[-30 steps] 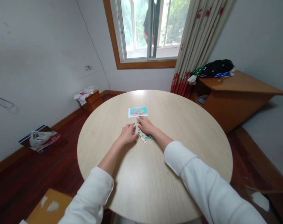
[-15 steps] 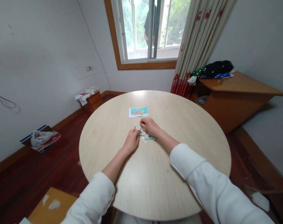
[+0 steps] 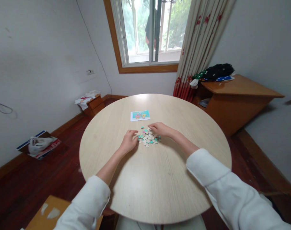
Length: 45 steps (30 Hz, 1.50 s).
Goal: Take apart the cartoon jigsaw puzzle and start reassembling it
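Note:
A loose pile of jigsaw puzzle pieces [image 3: 149,138], some pale side up and some teal, pink or yellow, lies on the round wooden table [image 3: 145,179]. At its left edge rests my left hand [image 3: 129,141], thumb and fingers apart with nothing seen between them. My right hand [image 3: 161,129] reaches in over the pile's upper right, its fingertips drawn together on a piece there that is mostly hidden. One teal puzzle piece [image 3: 142,127] sits apart, just above the pile. Beyond it lies a picture card [image 3: 140,115] with pink and yellow cartoon figures on teal.
A wooden desk [image 3: 241,105] with dark and dotted cloths [image 3: 218,72] stands at the right. Behind the table are a window and a long curtain [image 3: 200,41]. A small cabinet [image 3: 95,103] and a plastic bag [image 3: 40,144] are on the left.
My left hand has drawn back left and its fingers have spread, uncovering more of the pile. My right hand has shifted slightly right. A lone teal piece now shows above the pile.

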Each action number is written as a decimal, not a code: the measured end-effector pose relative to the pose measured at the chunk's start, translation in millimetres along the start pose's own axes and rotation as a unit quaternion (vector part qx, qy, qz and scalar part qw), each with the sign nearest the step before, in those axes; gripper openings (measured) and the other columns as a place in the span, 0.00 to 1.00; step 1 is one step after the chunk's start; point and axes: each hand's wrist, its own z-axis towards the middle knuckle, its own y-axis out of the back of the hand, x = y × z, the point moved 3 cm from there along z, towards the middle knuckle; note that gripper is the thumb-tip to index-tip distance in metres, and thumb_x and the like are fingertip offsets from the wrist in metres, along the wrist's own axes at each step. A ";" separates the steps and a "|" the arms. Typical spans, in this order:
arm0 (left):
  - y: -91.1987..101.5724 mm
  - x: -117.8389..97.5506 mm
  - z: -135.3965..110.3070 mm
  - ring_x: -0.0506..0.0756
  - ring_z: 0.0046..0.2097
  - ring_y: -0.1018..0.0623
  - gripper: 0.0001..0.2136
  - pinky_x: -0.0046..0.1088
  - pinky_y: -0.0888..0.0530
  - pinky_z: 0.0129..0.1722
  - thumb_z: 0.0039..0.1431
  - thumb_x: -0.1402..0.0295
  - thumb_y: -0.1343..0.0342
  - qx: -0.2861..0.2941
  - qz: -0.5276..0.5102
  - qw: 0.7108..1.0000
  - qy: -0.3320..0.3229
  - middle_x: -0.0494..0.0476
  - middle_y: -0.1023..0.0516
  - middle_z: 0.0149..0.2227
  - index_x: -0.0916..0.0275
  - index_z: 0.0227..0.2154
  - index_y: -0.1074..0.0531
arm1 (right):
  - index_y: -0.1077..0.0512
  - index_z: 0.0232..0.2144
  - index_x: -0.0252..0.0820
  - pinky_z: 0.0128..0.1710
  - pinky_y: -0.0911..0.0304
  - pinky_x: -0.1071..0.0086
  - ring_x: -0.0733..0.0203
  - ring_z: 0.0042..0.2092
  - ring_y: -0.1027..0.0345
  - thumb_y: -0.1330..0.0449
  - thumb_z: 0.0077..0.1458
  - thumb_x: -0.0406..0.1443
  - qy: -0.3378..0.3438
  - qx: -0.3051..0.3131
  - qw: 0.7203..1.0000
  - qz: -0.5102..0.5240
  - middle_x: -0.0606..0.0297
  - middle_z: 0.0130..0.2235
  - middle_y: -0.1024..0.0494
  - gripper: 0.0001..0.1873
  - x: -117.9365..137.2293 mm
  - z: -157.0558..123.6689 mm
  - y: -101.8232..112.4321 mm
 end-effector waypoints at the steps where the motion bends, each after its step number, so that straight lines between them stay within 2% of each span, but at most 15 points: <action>1: 3.5 1.8 -3.4 0.59 0.55 0.30 0.22 0.41 0.34 0.55 0.53 0.66 0.43 0.023 0.019 1.000 -0.009 0.65 0.31 0.51 0.63 0.51 0.33 | 0.25 0.43 0.41 0.45 0.36 0.64 0.55 0.45 0.28 0.48 0.59 0.41 -0.007 0.013 1.000 -0.009 0.57 0.43 0.21 0.16 -6.5 -10.7 -2.5; 4: 7.8 7.0 -10.8 0.68 0.66 0.49 0.45 0.53 0.47 0.61 0.41 0.51 0.36 0.102 0.095 0.990 -0.010 0.71 0.46 0.63 0.60 0.61 0.47 | 0.43 0.61 0.37 0.58 0.45 0.54 0.48 0.62 0.46 0.48 0.58 0.48 -0.047 0.011 0.998 -0.038 0.48 0.61 0.39 0.34 -18.8 -45.8 -13.1; 7: 0.1 4.4 -7.7 0.69 0.67 0.54 0.51 0.59 0.55 0.60 0.39 0.45 0.37 0.137 0.147 0.980 -0.007 0.73 0.50 0.65 0.59 0.63 0.54 | 0.52 0.64 0.34 0.62 0.55 0.48 0.42 0.66 0.59 0.46 0.54 0.52 -0.064 0.019 0.994 -0.084 0.44 0.65 0.47 0.44 -13.5 -67.6 -32.0; 9: -10.8 -3.1 -0.7 0.68 0.67 0.52 0.48 0.58 0.56 0.61 0.43 0.45 0.40 0.140 0.157 0.978 -0.018 0.72 0.48 0.65 0.59 0.63 0.53 | 0.52 0.65 0.37 0.62 0.56 0.47 0.42 0.66 0.58 0.46 0.55 0.50 -0.051 0.016 0.993 -0.105 0.46 0.64 0.46 0.42 -2.9 -68.0 -44.6; 11: -22.2 -12.1 7.3 0.66 0.65 0.46 0.37 0.56 0.55 0.62 0.50 0.48 0.44 0.119 0.165 0.979 -0.030 0.71 0.42 0.62 0.61 0.60 0.46 | 0.50 0.64 0.36 0.62 0.55 0.48 0.44 0.65 0.54 0.49 0.59 0.43 -0.049 0.008 0.992 -0.113 0.45 0.63 0.44 0.34 6.9 -59.7 -53.7; 15: -40.0 -25.3 18.2 0.62 0.56 0.33 0.20 0.44 0.39 0.57 0.57 0.62 0.47 0.077 0.136 0.986 -0.064 0.69 0.32 0.53 0.66 0.50 0.34 | 0.41 0.59 0.32 0.58 0.46 0.55 0.51 0.59 0.42 0.52 0.56 0.27 -0.054 -0.032 0.994 -0.086 0.44 0.57 0.35 0.27 15.7 -36.8 -58.7; 21: -52.1 -25.6 30.9 0.60 0.47 0.29 0.12 0.40 0.32 0.48 0.54 0.75 0.49 -0.029 0.039 0.999 0.010 0.66 0.28 0.41 0.68 0.42 0.30 | 0.29 0.44 0.36 0.52 0.39 0.61 0.57 0.48 0.33 0.51 0.49 0.22 -0.104 -0.142 0.983 0.061 0.52 0.45 0.25 0.22 12.9 -12.5 -58.2; 27: -46.8 -24.4 52.8 0.53 0.37 0.25 0.10 0.33 0.28 0.42 0.49 0.80 0.50 -0.117 -0.189 0.968 0.112 0.58 0.24 0.34 0.65 0.33 0.30 | 0.28 0.32 0.40 0.44 0.36 0.66 0.62 0.38 0.30 0.50 0.43 0.25 -0.136 -0.220 0.922 0.287 0.65 0.34 0.23 0.15 14.6 10.4 -50.2; 30: -24.6 -21.1 58.9 0.53 0.37 0.24 0.07 0.33 0.28 0.43 0.47 0.79 0.50 -0.095 -0.209 0.968 0.101 0.55 0.24 0.32 0.64 0.29 0.30 | 0.29 0.26 0.39 0.42 0.35 0.67 0.62 0.35 0.31 0.49 0.41 0.27 -0.091 -0.161 0.931 0.316 0.67 0.30 0.24 0.11 12.5 11.2 -30.3; 32: -8.0 -17.0 56.9 0.54 0.39 0.24 0.07 0.35 0.28 0.45 0.48 0.75 0.47 -0.010 -0.198 0.978 0.066 0.57 0.24 0.36 0.64 0.32 0.29 | 0.27 0.28 0.39 0.43 0.35 0.64 0.61 0.36 0.30 0.48 0.43 0.30 -0.056 -0.080 0.954 0.283 0.65 0.31 0.24 0.11 9.1 1.3 -15.1; 34: 5.9 -11.3 48.6 0.58 0.46 0.25 0.15 0.40 0.30 0.50 0.48 0.68 0.43 0.081 -0.150 0.985 0.024 0.62 0.25 0.45 0.64 0.41 0.29 | 0.26 0.38 0.41 0.52 0.40 0.60 0.56 0.47 0.32 0.44 0.46 0.35 -0.009 -0.011 0.978 0.209 0.60 0.42 0.24 0.14 5.7 -15.8 -2.7; 37: 12.9 -2.2 31.8 0.68 0.64 0.44 0.48 0.50 0.44 0.61 0.31 0.58 0.31 0.176 -0.015 0.984 -0.016 0.70 0.45 0.64 0.61 0.59 0.43 | 0.44 0.62 0.41 0.62 0.55 0.50 0.44 0.64 0.53 0.32 0.36 0.45 -0.023 0.090 0.993 0.079 0.49 0.63 0.44 0.50 -0.9 -42.3 -1.1; 39: 5.9 1.9 24.1 0.71 0.67 0.55 0.57 0.58 0.54 0.61 0.28 0.54 0.30 0.225 0.054 0.973 -0.002 0.71 0.53 0.67 0.58 0.63 0.52 | 0.56 0.66 0.41 0.63 0.66 0.44 0.38 0.67 0.67 0.31 0.31 0.52 -0.067 0.138 0.988 0.000 0.46 0.67 0.56 0.64 -3.7 -51.9 -9.4; 42: -10.3 -1.7 24.8 0.69 0.67 0.56 0.54 0.58 0.60 0.62 0.36 0.50 0.34 0.211 0.089 0.973 -0.015 0.69 0.53 0.67 0.59 0.64 0.56 | 0.63 0.67 0.40 0.62 0.70 0.43 0.40 0.68 0.71 0.37 0.39 0.57 -0.083 0.148 0.984 -0.061 0.44 0.67 0.60 0.62 0.2 -49.6 -24.7; 45: -24.6 -7.1 34.6 0.65 0.63 0.41 0.40 0.54 0.52 0.62 0.48 0.55 0.39 0.153 0.075 0.985 -0.038 0.68 0.41 0.62 0.61 0.62 0.47 | 0.56 0.66 0.39 0.63 0.66 0.46 0.43 0.67 0.62 0.42 0.48 0.56 -0.061 0.117 0.987 -0.095 0.46 0.66 0.52 0.51 7.6 -37.4 -35.4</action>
